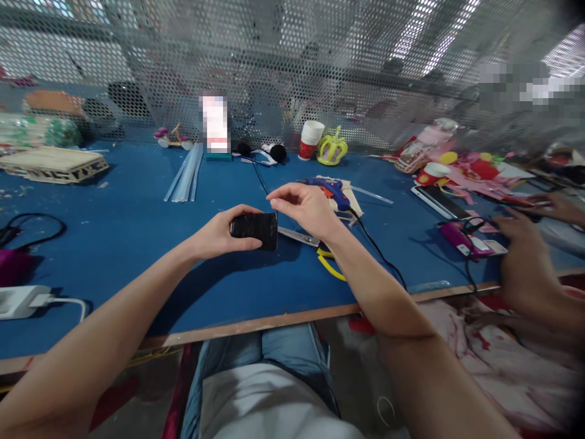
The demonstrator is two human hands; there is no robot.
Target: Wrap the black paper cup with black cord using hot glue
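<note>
My left hand grips a black cylinder, lying sideways just above the blue tabletop. My right hand hovers at the cylinder's right end, its fingers pinched together at the top edge; whether they hold anything thin I cannot tell. Behind my right hand lies a blue glue gun with a black cord. Yellow-handled scissors lie on the table under my right wrist.
Glue sticks, a paper cup, a yellow crown and a wooden model sit farther back. A white power strip lies at the left. Another person's hand works at the right among pink craft pieces and a phone. Perforated metal screen behind.
</note>
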